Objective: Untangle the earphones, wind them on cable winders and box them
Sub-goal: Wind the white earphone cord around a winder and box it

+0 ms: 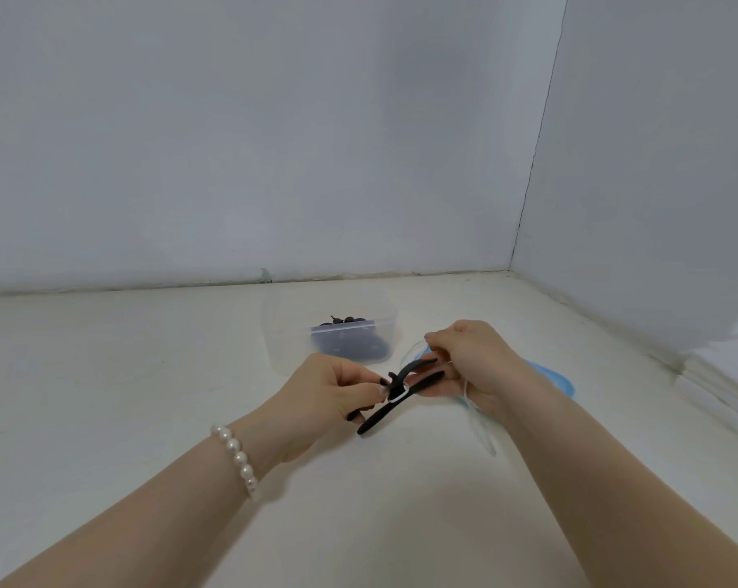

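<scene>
Up close, the left hand (337, 386) pinches the middle of a black cable winder (401, 388) between thumb and curled fingers, holding it above the counter (146, 375). Across from it, the right hand (471, 358) has its fingers curled round the winder's far prongs and round a thin white earphone cable (479, 422), one turn of which lies over the winder's waist while the rest trails down below the right wrist. Under the right hand a blue lid (558, 377) lies on the counter. Beyond both hands stands a clear plastic box (341, 337) with dark items inside. A pearl bracelet (235, 454) circles the left wrist.
</scene>
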Demonstrator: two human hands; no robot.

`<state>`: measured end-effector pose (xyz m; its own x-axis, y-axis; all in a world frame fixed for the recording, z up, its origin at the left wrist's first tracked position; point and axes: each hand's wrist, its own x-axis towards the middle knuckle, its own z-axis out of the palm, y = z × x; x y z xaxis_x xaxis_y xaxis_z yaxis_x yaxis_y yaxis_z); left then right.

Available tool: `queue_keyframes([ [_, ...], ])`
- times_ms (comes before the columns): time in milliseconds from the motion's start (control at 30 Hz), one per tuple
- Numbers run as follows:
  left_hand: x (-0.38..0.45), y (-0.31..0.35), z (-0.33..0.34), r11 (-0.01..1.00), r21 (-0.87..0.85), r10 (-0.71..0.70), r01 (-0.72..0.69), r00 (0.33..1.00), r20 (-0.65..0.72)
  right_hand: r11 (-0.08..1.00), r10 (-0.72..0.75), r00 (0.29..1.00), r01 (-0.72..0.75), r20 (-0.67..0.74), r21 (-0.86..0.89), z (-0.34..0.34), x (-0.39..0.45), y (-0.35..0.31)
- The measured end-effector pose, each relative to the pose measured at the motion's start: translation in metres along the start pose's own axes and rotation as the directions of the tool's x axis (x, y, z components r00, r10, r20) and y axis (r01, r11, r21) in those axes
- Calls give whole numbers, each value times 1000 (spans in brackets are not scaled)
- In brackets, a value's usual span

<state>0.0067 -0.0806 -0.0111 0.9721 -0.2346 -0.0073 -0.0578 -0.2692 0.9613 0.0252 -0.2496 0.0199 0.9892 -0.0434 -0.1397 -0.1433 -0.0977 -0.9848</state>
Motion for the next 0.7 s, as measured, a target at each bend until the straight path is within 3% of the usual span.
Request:
queue_keyframes([
  [167,2,0,0,998,-54,-27,25,999,-39,995,65,998,-67,28,70,-1,2,0],
  [400,7,-6,1,996,-88,-23,13,993,-117,993,112,992,-109,58,-52,-4,4,1],
  [567,8,-7,3,997,-82,-2,-10,991,-137,978,8,999,0,37,-209,1,4,2],
  [700,9,-7,-1,994,-106,-7,-10,987,-159,988,58,994,-44,91,-150,-1,2,1],
])
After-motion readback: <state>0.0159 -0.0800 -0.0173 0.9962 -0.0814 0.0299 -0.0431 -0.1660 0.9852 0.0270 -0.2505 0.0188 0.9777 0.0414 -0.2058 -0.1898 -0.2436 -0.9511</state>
